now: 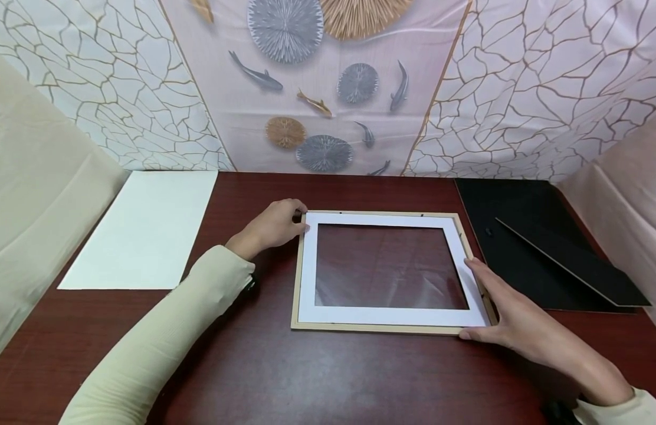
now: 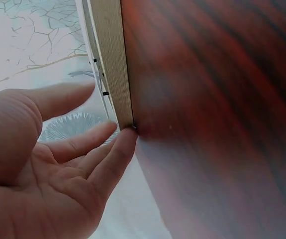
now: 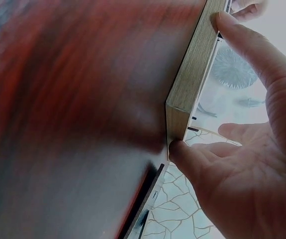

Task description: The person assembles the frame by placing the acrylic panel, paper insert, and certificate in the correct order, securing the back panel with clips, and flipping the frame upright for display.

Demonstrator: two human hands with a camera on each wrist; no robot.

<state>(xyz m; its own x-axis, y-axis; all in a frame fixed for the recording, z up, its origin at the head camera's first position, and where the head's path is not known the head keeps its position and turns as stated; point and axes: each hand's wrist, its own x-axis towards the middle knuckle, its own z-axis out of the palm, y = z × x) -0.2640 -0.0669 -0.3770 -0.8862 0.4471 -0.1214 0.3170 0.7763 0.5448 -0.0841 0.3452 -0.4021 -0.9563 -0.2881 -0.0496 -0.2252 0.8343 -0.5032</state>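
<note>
A light wooden picture frame (image 1: 295, 301) lies flat on the table, with a white mat (image 1: 392, 316) inside it. Through the mat's window a clear, shiny pane (image 1: 386, 265) shows the dark wood beneath. My left hand (image 1: 272, 224) grips the frame's far left corner, its thumb near the mat's edge. In the left wrist view, fingertips (image 2: 127, 137) touch the corner of the wooden side (image 2: 112, 55). My right hand (image 1: 524, 324) spans the near right corner: thumb on the front side, fingers along the right side. Small black tabs (image 3: 193, 129) stick out along the frame's inner edge.
A white sheet (image 1: 147, 230) lies on the left of the dark red wooden table (image 1: 360, 372). To the right is a black board (image 1: 519, 206), with a tilted black flap (image 1: 577, 265) rising from it. Patterned cloth (image 1: 328, 88) hangs behind the table.
</note>
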